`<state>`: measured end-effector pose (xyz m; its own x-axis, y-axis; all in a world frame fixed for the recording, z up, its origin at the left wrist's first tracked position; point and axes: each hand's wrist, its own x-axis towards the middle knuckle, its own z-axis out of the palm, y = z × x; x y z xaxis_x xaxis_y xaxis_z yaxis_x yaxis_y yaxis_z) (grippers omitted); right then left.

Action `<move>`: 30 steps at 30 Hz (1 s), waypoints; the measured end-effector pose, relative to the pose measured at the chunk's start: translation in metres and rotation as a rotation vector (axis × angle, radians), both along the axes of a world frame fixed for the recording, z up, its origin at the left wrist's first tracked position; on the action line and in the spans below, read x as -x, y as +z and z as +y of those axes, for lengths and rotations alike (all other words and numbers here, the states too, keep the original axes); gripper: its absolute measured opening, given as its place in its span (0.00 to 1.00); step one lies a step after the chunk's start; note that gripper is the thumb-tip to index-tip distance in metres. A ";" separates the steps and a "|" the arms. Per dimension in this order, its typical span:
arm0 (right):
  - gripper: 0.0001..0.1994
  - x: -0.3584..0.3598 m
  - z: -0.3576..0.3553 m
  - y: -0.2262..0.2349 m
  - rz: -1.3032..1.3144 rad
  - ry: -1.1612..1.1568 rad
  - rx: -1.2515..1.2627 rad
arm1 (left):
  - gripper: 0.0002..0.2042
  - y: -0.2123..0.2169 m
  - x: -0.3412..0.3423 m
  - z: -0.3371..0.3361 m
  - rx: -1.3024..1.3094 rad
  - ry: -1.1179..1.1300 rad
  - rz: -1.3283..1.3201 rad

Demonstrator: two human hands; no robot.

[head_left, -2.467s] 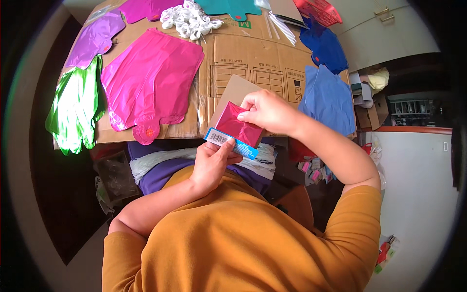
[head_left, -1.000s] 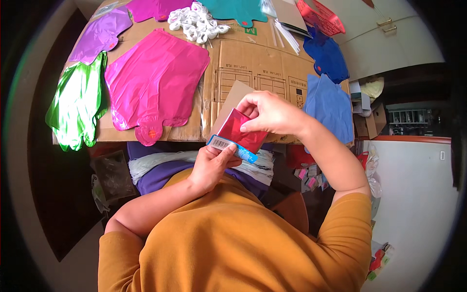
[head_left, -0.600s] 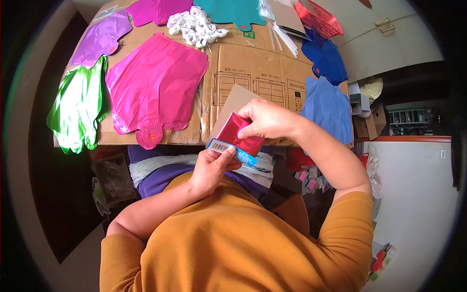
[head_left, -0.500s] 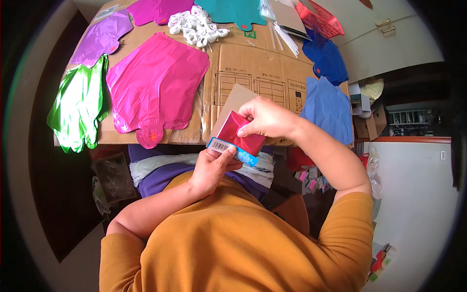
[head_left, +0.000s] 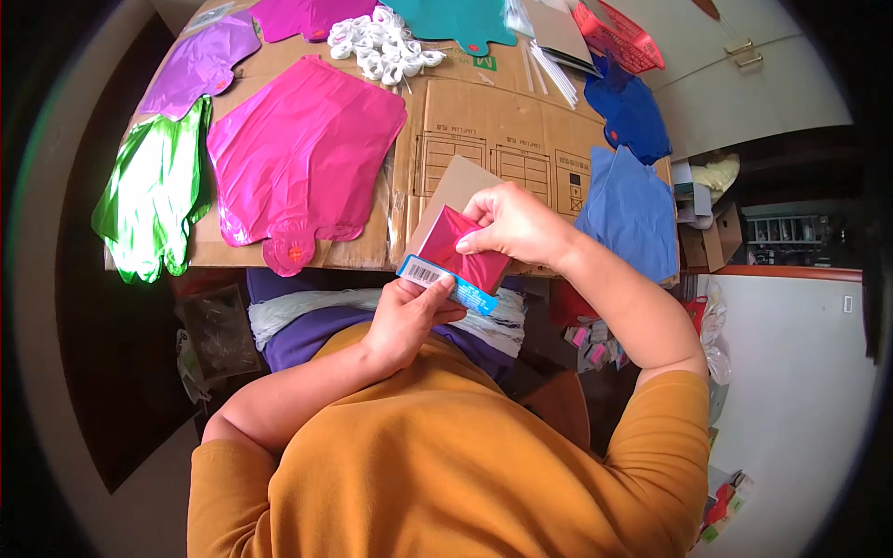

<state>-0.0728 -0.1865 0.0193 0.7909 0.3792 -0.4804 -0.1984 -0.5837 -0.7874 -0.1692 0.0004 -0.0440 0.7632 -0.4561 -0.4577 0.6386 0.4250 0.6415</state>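
Note:
My left hand grips the lower end of a flat card packet, thumb on its blue printed strip. The packet has a brown card back and is tilted just in front of the table edge. Against the card lies folded shiny pink foil, its lower end tucked behind the blue strip. Fingers and thumb of my right hand pinch the upper right part of this foil and card; the fingertips behind are partly hidden. A large flat magenta foil balloon lies on the table to the left.
Flattened cardboard covers the table. Around it lie green, purple, teal, dark blue and light blue foil balloons. White string bundles, white sticks and a red basket sit farther back.
The table scene has shifted slightly in view. Both hands keep nearly the same grip on the packet and foil.

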 end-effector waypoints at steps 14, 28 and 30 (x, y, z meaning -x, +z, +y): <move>0.34 -0.012 0.011 0.035 -0.930 0.573 0.457 | 0.09 0.006 0.000 -0.002 -0.001 0.022 0.050; 0.43 0.020 0.012 -0.021 -0.925 0.823 0.289 | 0.10 0.005 -0.006 0.009 0.192 -0.015 0.342; 0.44 0.022 0.013 -0.022 -0.890 0.793 0.261 | 0.09 0.005 -0.012 0.011 0.255 -0.037 0.457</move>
<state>-0.0947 -0.1737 -0.0025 0.4759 0.8792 -0.0228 0.8333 -0.4590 -0.3081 -0.1577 0.0110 -0.0390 0.4927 -0.6194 -0.6112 0.8468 0.5030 0.1728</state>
